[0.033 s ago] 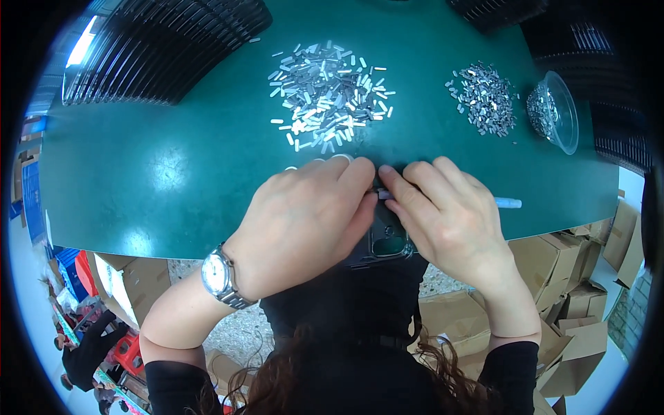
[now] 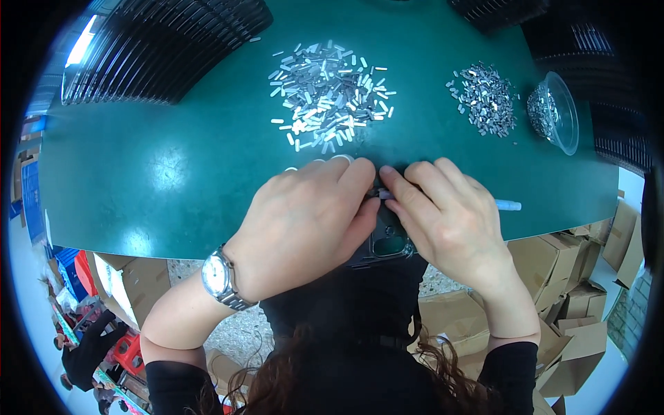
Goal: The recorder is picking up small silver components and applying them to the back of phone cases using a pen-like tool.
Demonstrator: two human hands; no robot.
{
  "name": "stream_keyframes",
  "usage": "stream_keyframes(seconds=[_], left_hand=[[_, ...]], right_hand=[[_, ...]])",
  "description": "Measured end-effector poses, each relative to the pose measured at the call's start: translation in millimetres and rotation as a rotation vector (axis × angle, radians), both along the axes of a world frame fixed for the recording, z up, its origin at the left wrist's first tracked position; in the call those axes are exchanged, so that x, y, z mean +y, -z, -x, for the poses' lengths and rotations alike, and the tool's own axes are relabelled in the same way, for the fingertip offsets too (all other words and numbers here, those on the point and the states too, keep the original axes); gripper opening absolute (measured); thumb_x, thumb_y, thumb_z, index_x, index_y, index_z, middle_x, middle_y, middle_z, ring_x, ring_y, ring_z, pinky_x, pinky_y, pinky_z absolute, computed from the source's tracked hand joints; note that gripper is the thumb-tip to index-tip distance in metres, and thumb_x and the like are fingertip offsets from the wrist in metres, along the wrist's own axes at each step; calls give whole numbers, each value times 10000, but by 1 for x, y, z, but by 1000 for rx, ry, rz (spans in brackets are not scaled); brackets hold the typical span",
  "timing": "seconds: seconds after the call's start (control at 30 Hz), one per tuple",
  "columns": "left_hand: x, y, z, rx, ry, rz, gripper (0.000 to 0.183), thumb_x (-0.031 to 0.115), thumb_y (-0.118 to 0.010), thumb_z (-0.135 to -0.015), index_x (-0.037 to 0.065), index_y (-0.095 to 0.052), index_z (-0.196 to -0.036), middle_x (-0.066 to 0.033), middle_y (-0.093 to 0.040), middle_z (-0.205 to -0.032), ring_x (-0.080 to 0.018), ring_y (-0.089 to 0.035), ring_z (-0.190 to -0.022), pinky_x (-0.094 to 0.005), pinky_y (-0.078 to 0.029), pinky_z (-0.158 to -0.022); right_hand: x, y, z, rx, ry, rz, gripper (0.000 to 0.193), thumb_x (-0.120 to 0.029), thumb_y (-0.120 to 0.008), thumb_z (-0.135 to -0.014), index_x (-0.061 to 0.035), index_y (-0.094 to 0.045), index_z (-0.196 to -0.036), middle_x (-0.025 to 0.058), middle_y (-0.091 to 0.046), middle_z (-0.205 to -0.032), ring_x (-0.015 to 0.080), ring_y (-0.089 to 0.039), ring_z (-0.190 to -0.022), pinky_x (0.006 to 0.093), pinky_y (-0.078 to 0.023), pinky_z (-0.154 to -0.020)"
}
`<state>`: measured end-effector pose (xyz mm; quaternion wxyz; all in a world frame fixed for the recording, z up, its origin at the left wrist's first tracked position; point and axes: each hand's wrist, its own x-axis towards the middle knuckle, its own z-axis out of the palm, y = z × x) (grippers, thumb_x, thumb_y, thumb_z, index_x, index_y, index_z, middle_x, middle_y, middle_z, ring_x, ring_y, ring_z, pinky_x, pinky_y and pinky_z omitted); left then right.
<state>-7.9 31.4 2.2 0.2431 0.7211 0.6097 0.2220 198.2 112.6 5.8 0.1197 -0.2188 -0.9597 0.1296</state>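
Observation:
A dark phone case (image 2: 382, 223) with a clear-rimmed camera cutout lies at the table's near edge, partly hidden beneath my hands. My left hand (image 2: 304, 211) curls over its left side, thumb and forefinger closed together; what they pinch is hidden. From the other side, my right hand (image 2: 449, 214) grips a slim pen-like tool (image 2: 508, 205) with a pale blue end. Its tip meets the left fingertips over the case. Beyond the hands lies a loose pile of small silvery metal strips (image 2: 328, 97).
To the right are a heap of smaller metal pieces (image 2: 487, 100) and a tilted clear bowl (image 2: 570, 117) of them. Stacked black trays or cases (image 2: 166, 52) stand at the far left, more at the right. Cardboard boxes (image 2: 553, 270) crowd the floor below the green table (image 2: 138, 180).

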Motion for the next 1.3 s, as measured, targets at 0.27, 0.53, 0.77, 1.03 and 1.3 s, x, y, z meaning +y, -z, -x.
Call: stream_keyframes(seconds=[0.27, 0.53, 0.77, 1.03, 1.3], left_hand=[[-6, 3, -5, 60, -54, -26, 160, 152, -739, -965, 65, -605, -971, -94, -638, -822, -316, -667, -749, -442, -520, -628], [-7, 2, 2, -2, -18, -10, 142, 135, -716, -974, 58, -601, -1004, -109, -648, -861, -343, -671, -793, -466, -520, -654], [-6, -1, -1, 5, -48, 20, 136, 154, -690, -998, 54, -598, -992, -132, -643, -856, -363, -667, -798, -475, -517, -661], [-8, -5, 11, -112, -28, 78, 101, 129, -676, -1008, 42, -626, -1022, -139, -684, -921, -385, -682, -843, -475, -532, -702], [-17, -17, 16, -82, -10, 67, 66, 105, -682, -995, 77, -699, -1052, -105, -665, -908, -349, -681, -823, -457, -534, -715]], right_hand=[[-15, 9, 9, 61, 125, 71, 192, -126, -781, -876, -47, -668, -1010, 56, -592, -969, 227, -660, -852, 362, -583, -628], [-3, 6, 7, 20, -12, 47, 130, -113, -730, -886, -54, -619, -919, 69, -552, -915, 238, -643, -822, 366, -577, -625], [-1, -2, 10, -36, -20, 117, 141, -113, -720, -894, -57, -590, -892, 78, -542, -898, 253, -627, -846, 390, -568, -641], [21, -2, 5, 187, 82, 301, 207, -166, -751, -954, -38, -701, -1108, 99, -619, -962, 312, -692, -817, 416, -564, -663], [45, 18, 14, 107, 150, 17, 272, -98, -781, -868, -92, -741, -1137, 84, -649, -987, 321, -714, -808, 430, -586, -673]])
